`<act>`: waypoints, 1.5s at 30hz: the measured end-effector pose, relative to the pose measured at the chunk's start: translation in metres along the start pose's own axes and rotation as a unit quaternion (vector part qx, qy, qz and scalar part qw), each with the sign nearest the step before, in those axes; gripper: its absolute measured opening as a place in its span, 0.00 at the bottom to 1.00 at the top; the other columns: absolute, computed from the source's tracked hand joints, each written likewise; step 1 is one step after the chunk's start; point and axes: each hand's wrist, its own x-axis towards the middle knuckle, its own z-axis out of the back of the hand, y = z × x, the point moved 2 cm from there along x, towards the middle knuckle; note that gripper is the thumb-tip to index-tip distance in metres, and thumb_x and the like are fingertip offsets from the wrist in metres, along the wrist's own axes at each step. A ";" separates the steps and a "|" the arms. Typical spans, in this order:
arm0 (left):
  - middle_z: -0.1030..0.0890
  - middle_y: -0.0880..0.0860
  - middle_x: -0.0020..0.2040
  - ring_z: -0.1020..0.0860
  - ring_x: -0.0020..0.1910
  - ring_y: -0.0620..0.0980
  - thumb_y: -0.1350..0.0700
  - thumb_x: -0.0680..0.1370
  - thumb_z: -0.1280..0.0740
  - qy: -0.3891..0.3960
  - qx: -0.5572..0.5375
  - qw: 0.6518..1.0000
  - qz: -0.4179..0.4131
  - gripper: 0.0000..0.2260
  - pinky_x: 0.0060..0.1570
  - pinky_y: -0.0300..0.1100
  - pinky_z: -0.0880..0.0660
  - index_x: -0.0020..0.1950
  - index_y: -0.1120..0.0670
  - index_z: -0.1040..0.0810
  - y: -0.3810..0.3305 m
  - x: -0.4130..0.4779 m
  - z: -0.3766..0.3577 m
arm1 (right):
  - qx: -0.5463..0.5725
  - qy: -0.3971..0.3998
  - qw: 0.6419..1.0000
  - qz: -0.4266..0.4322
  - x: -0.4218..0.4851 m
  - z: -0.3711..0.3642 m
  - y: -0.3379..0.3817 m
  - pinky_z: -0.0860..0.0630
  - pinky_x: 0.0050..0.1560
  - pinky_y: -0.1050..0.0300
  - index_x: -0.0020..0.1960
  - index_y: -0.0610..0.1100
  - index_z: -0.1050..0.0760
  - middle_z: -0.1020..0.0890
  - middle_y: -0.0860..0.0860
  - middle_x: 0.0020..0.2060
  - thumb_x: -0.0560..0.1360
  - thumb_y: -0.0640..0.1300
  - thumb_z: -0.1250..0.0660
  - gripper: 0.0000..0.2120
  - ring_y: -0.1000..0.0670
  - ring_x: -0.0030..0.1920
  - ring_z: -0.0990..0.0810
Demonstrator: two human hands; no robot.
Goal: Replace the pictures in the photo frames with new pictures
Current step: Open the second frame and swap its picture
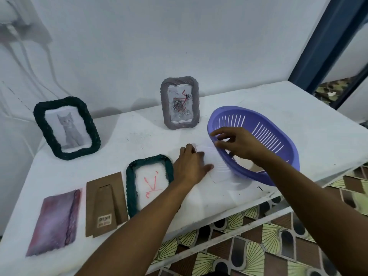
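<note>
White wall (119, 46), tiled floor (258, 246). Table (278, 108): basket (243, 172) right, cat frame (66, 128) and grey frame (179, 103) upright behind, green frame (149, 184) flat in front beside backing (103, 204), picture (54, 222). Left hand (190, 166) flat on sheet (221, 172); right hand (237, 144) at basket rim, grip unclear.

Three photo frames: cat frame (67, 99) and grey frame (196, 104) standing, green frame (131, 188) lying flat. One brown backing board (104, 204). One loose purple picture (54, 222). One purple basket (253, 144). Two hands: left hand (190, 166), right hand (237, 143). By the basket, white sheets (221, 172): number unclear.
</note>
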 end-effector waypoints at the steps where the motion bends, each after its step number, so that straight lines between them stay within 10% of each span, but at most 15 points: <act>1: 0.30 0.52 0.60 0.32 0.63 0.52 0.37 0.75 0.35 -0.021 -0.050 0.998 0.007 0.23 0.49 0.48 0.24 0.64 0.49 0.23 0.001 -0.001 0.001 | 0.016 -0.017 1.000 -0.002 0.002 0.004 -0.005 0.17 0.39 0.55 0.61 0.51 0.23 0.18 0.54 0.49 0.76 0.43 0.31 0.14 0.52 0.44 0.16; 5: 0.30 0.52 0.64 0.28 0.62 0.51 0.45 0.79 0.36 -0.114 -0.269 0.956 -0.023 0.21 0.59 0.50 0.27 0.70 0.51 0.30 -0.003 0.001 0.012 | -0.146 -0.065 0.986 -0.051 0.014 0.020 -0.040 0.23 0.46 0.56 0.60 0.48 0.23 0.16 0.47 0.51 0.73 0.46 0.28 0.15 0.48 0.46 0.18; 14: 0.30 0.50 0.70 0.30 0.67 0.49 0.44 0.79 0.35 -0.060 -0.292 0.953 -0.062 0.23 0.64 0.46 0.29 0.72 0.47 0.31 -0.021 0.011 0.016 | -0.306 -0.002 0.950 -0.069 0.018 0.005 -0.059 0.22 0.53 0.51 0.62 0.49 0.24 0.19 0.48 0.56 0.67 0.53 0.24 0.25 0.46 0.53 0.21; 31: 0.30 0.50 0.63 0.28 0.60 0.47 0.47 0.77 0.31 -0.020 -0.343 0.938 -0.049 0.24 0.59 0.41 0.28 0.71 0.47 0.31 -0.022 0.009 0.029 | -0.090 -0.049 0.988 -0.111 0.015 0.023 -0.057 0.22 0.40 0.55 0.60 0.45 0.23 0.17 0.48 0.38 0.69 0.38 0.25 0.20 0.48 0.38 0.18; 39: 0.25 0.50 0.64 0.21 0.55 0.46 0.49 0.78 0.32 -0.017 -0.507 0.862 0.016 0.26 0.57 0.43 0.24 0.74 0.41 0.38 0.002 -0.008 0.063 | 0.176 -0.113 0.975 0.075 0.001 0.032 0.047 0.19 0.39 0.53 0.66 0.54 0.27 0.20 0.49 0.39 0.74 0.35 0.31 0.24 0.51 0.36 0.21; 42: 0.20 0.56 0.48 0.22 0.46 0.49 0.56 0.79 0.32 -0.076 -0.592 0.803 0.015 0.19 0.50 0.47 0.23 0.68 0.42 0.30 0.022 -0.028 0.085 | 0.240 -0.099 0.961 0.095 -0.004 0.007 0.074 0.19 0.40 0.55 0.63 0.53 0.25 0.19 0.45 0.40 0.75 0.35 0.32 0.20 0.50 0.39 0.21; 45: 0.26 0.60 0.39 0.27 0.39 0.52 0.60 0.77 0.31 -0.158 -0.526 0.835 0.030 0.14 0.43 0.46 0.27 0.60 0.46 0.23 0.060 -0.055 0.097 | 0.257 -0.064 0.962 0.067 -0.004 -0.039 0.077 0.20 0.38 0.57 0.57 0.51 0.22 0.19 0.46 0.42 0.76 0.36 0.32 0.14 0.49 0.43 0.19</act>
